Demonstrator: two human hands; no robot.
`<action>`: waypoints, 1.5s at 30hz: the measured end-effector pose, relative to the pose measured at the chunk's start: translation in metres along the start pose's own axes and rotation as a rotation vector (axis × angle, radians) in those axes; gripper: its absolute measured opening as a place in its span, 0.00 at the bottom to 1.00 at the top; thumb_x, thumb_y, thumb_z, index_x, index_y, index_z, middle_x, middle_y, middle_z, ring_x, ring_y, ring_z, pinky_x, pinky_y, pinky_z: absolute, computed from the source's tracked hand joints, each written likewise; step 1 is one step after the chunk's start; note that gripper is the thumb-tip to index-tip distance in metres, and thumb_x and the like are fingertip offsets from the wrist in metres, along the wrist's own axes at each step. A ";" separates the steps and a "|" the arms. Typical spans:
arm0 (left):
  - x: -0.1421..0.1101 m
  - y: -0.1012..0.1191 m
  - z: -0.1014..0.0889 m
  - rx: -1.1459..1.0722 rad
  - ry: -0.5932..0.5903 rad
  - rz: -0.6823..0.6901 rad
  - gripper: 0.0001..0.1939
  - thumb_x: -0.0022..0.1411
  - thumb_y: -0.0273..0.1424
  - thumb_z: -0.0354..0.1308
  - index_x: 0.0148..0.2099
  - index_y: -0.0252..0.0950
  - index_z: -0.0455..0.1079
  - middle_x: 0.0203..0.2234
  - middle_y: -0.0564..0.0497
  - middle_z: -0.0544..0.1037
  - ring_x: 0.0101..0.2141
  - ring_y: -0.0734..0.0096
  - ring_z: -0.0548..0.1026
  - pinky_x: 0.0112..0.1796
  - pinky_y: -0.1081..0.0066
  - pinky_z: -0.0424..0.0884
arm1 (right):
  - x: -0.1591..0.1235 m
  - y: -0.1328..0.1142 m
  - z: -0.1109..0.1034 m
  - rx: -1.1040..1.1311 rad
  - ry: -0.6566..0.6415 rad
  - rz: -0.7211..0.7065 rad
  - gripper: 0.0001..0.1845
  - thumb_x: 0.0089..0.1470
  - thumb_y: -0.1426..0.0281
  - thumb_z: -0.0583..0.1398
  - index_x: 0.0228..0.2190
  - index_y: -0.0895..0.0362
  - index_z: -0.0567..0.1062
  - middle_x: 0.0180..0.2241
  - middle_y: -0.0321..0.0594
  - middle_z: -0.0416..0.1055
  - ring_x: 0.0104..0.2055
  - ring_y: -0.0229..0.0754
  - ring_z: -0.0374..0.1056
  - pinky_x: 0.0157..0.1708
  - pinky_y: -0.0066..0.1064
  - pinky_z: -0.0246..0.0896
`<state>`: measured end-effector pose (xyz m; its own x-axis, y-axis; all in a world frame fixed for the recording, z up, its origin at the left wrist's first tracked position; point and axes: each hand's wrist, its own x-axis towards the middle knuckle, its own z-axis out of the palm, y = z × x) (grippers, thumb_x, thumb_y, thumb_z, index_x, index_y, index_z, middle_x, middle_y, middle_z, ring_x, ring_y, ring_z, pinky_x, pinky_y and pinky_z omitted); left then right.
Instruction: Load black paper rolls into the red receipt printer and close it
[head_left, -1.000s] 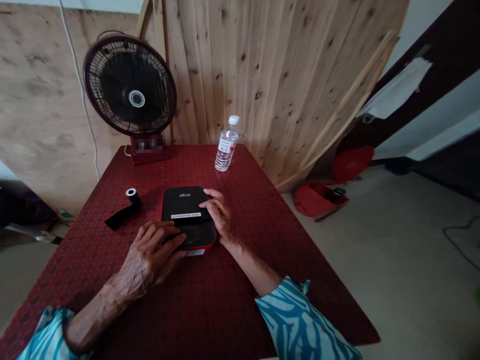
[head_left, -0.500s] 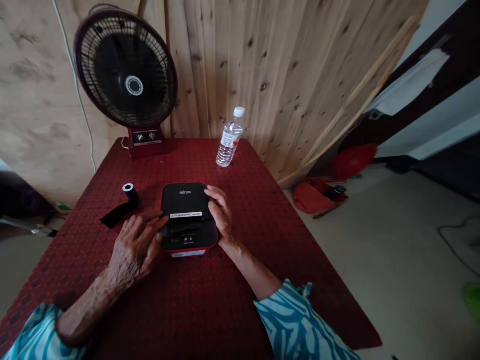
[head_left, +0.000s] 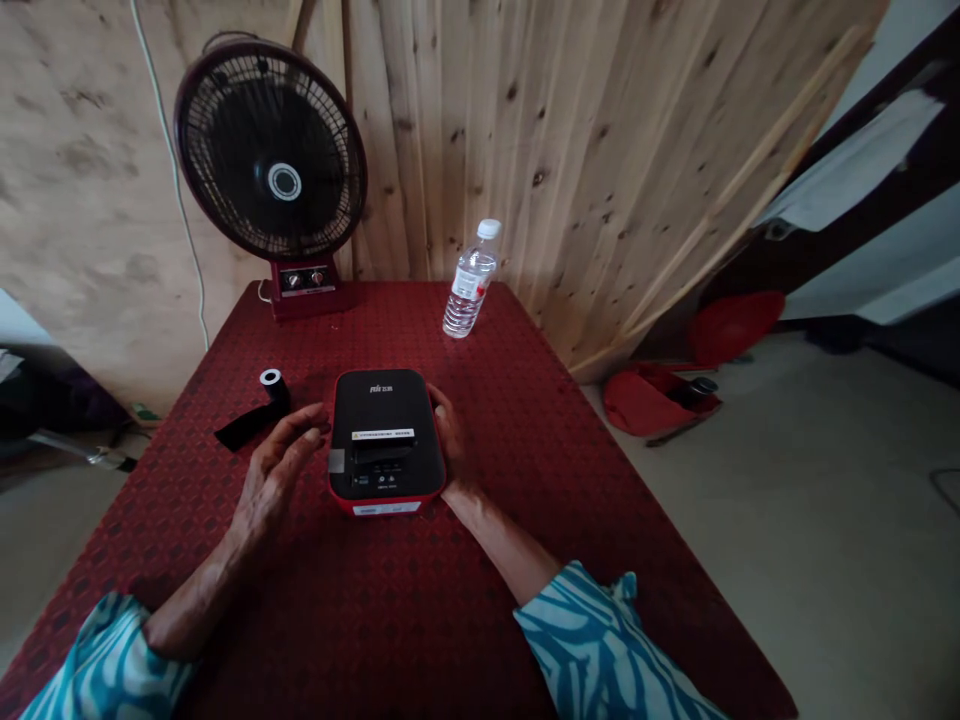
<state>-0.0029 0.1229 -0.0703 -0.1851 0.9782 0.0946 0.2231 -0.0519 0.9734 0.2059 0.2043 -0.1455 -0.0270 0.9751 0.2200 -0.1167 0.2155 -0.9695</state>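
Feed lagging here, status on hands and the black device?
Left hand open beside label printer, fingertips near its left edge. Right hand against its right side. Black ribbon roll lies left, apart; nothing between.

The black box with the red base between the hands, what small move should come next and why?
Probably bring the left hand in against the black box's left side. The right hand already rests on its right side, while the left hand hangs open just beside it, not touching, so only one side is steadied.
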 end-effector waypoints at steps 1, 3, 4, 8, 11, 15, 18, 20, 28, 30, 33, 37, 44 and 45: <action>0.003 -0.001 0.002 -0.101 -0.025 -0.084 0.26 0.63 0.46 0.56 0.59 0.38 0.66 0.51 0.44 0.77 0.51 0.56 0.75 0.50 0.60 0.71 | 0.001 0.001 0.001 0.014 0.014 0.015 0.29 0.58 0.48 0.51 0.54 0.49 0.68 0.58 0.42 0.67 0.62 0.51 0.60 0.63 0.52 0.52; 0.008 0.000 0.007 -0.254 -0.079 -0.206 0.31 0.60 0.46 0.59 0.61 0.37 0.64 0.51 0.42 0.77 0.48 0.54 0.77 0.47 0.61 0.73 | 0.002 0.000 0.002 0.035 0.057 0.019 0.27 0.57 0.48 0.53 0.51 0.49 0.71 0.56 0.41 0.69 0.60 0.52 0.62 0.62 0.51 0.54; 0.009 0.002 0.009 -0.301 -0.100 -0.243 0.32 0.58 0.45 0.61 0.61 0.36 0.63 0.50 0.42 0.78 0.47 0.54 0.78 0.46 0.62 0.73 | 0.003 -0.002 0.003 0.035 0.063 0.017 0.26 0.57 0.48 0.53 0.50 0.48 0.72 0.55 0.41 0.70 0.60 0.52 0.63 0.62 0.51 0.54; 0.013 0.009 0.014 -0.369 -0.117 -0.281 0.34 0.54 0.40 0.65 0.61 0.37 0.64 0.51 0.43 0.78 0.46 0.55 0.78 0.45 0.63 0.74 | 0.002 -0.008 0.004 0.034 0.069 0.021 0.23 0.57 0.50 0.54 0.48 0.48 0.73 0.54 0.40 0.71 0.60 0.54 0.63 0.62 0.50 0.54; 0.015 0.011 0.014 -0.370 -0.131 -0.278 0.34 0.52 0.37 0.65 0.61 0.37 0.64 0.51 0.43 0.78 0.46 0.56 0.78 0.44 0.63 0.74 | 0.002 -0.009 0.003 0.065 0.067 0.046 0.24 0.57 0.51 0.54 0.49 0.49 0.73 0.55 0.41 0.71 0.60 0.52 0.63 0.62 0.49 0.54; 0.022 0.007 0.013 -0.390 -0.148 -0.309 0.32 0.53 0.36 0.64 0.60 0.38 0.65 0.50 0.45 0.79 0.45 0.57 0.79 0.42 0.66 0.74 | 0.003 -0.007 0.003 0.077 0.066 0.041 0.24 0.56 0.50 0.54 0.48 0.49 0.73 0.54 0.41 0.72 0.59 0.50 0.64 0.62 0.48 0.54; 0.025 0.002 0.011 -0.432 -0.130 -0.346 0.29 0.54 0.37 0.64 0.58 0.37 0.68 0.50 0.45 0.79 0.47 0.58 0.77 0.41 0.69 0.73 | 0.003 -0.007 0.003 0.089 0.074 0.057 0.25 0.55 0.50 0.55 0.48 0.50 0.73 0.53 0.40 0.73 0.59 0.50 0.65 0.62 0.47 0.55; 0.025 -0.001 0.007 -0.453 -0.141 -0.360 0.28 0.54 0.38 0.65 0.57 0.38 0.69 0.50 0.45 0.78 0.49 0.57 0.76 0.42 0.70 0.72 | 0.003 -0.006 0.003 0.117 0.078 0.075 0.25 0.55 0.51 0.55 0.48 0.51 0.73 0.53 0.40 0.73 0.58 0.50 0.65 0.61 0.48 0.55; 0.009 0.000 -0.003 -0.381 -0.327 -0.302 0.37 0.53 0.37 0.66 0.64 0.45 0.62 0.60 0.45 0.70 0.58 0.46 0.69 0.55 0.55 0.66 | 0.003 -0.007 0.002 0.142 0.078 0.086 0.23 0.54 0.52 0.57 0.47 0.50 0.74 0.52 0.39 0.74 0.57 0.49 0.66 0.60 0.47 0.57; 0.008 0.002 -0.002 -0.369 -0.306 -0.316 0.37 0.52 0.37 0.65 0.64 0.43 0.62 0.59 0.44 0.71 0.57 0.44 0.69 0.55 0.53 0.66 | 0.003 -0.008 0.002 0.135 0.084 0.093 0.24 0.54 0.52 0.57 0.47 0.50 0.74 0.52 0.39 0.74 0.57 0.49 0.66 0.60 0.47 0.57; 0.008 0.004 0.001 -0.372 -0.289 -0.336 0.38 0.52 0.35 0.64 0.65 0.42 0.61 0.57 0.44 0.73 0.57 0.44 0.69 0.56 0.52 0.66 | 0.003 -0.009 0.003 0.134 0.088 0.097 0.24 0.53 0.51 0.57 0.47 0.51 0.74 0.51 0.39 0.75 0.56 0.49 0.67 0.59 0.46 0.58; 0.007 0.004 0.003 -0.378 -0.290 -0.328 0.38 0.52 0.35 0.64 0.64 0.41 0.61 0.57 0.45 0.73 0.57 0.46 0.69 0.56 0.53 0.65 | 0.003 -0.011 0.004 0.113 0.106 0.090 0.24 0.54 0.51 0.56 0.46 0.52 0.74 0.50 0.40 0.75 0.55 0.49 0.68 0.57 0.46 0.60; 0.005 0.000 0.004 -0.359 -0.256 -0.303 0.36 0.52 0.37 0.64 0.64 0.42 0.62 0.58 0.45 0.72 0.59 0.45 0.67 0.59 0.52 0.62 | 0.001 -0.013 0.009 0.121 0.168 0.078 0.26 0.53 0.50 0.56 0.45 0.53 0.74 0.49 0.43 0.76 0.53 0.49 0.69 0.55 0.45 0.62; 0.005 0.000 0.004 -0.364 -0.261 -0.310 0.37 0.52 0.37 0.64 0.64 0.42 0.61 0.58 0.45 0.72 0.59 0.45 0.67 0.59 0.51 0.61 | 0.001 -0.012 0.010 0.133 0.170 0.076 0.26 0.53 0.50 0.56 0.45 0.54 0.74 0.48 0.43 0.76 0.52 0.48 0.69 0.55 0.45 0.63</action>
<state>0.0003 0.1283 -0.0713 0.0643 0.9739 -0.2178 -0.1586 0.2254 0.9613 0.1977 0.2024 -0.1321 0.1261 0.9854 0.1147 -0.2509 0.1435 -0.9573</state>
